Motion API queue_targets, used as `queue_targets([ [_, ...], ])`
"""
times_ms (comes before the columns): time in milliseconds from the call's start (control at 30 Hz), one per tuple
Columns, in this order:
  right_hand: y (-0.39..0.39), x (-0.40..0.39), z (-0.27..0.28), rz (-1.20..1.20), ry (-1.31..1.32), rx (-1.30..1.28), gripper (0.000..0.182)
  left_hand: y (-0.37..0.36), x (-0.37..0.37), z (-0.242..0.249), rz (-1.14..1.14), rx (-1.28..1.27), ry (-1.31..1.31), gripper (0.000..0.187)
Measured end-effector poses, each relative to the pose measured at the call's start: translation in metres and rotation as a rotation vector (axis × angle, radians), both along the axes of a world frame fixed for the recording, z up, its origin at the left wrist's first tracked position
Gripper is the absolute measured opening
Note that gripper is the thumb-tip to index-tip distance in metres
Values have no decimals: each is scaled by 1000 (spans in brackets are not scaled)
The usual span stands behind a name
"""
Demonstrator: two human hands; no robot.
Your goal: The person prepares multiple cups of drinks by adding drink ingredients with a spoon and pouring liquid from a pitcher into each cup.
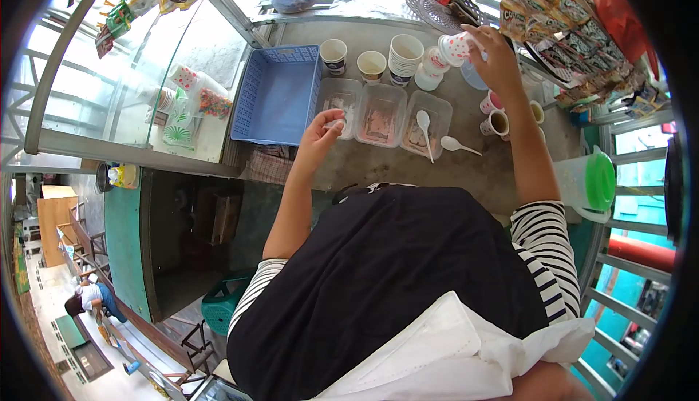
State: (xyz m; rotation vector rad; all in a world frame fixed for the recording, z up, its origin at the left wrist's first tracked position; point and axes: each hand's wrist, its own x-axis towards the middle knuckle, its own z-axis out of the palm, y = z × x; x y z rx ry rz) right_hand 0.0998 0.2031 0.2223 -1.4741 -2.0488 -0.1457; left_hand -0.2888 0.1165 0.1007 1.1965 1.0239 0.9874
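Observation:
My right hand [494, 57] is closed around a white paper cup with red dots [456, 49], tilted sideways above the counter. Close by stand a red-and-white cup [435, 60] and a tall stack of paper cups [405, 59]. My left hand [322, 136] hovers near the front of the left clear plastic tub [339, 99], its fingers pinched together; whatever they hold, if anything, is too small to name. Between my hands are two more tubs, a middle one [381, 116] and a right one [440, 110]. A white spoon [425, 130] lies across the right tub.
A blue plastic basket [273, 95] stands left of the tubs. Another white spoon [459, 145] lies on the counter, with small cups [495, 124] farther right. A green-lidded pitcher [586, 181] is beside my right arm. Snack sachets [542, 4] hang overhead.

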Motion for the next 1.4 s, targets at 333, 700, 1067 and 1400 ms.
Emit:
queue_targets([
  [333, -50, -12, -13, 159, 1064, -419, 33, 41, 68, 75, -248, 261, 49, 56],
  [700, -163, -15, -50, 141, 1437, -508, 35, 37, 154, 81, -611, 185, -201, 81],
  [1067, -232, 30, -34, 171, 1254, -417, 25, -6, 200, 112, -947, 279, -88, 80],
  [1400, -271, 34, -73, 40, 1686, -674, 27, -84, 281, 40, -314, -184, -629, 69],
])
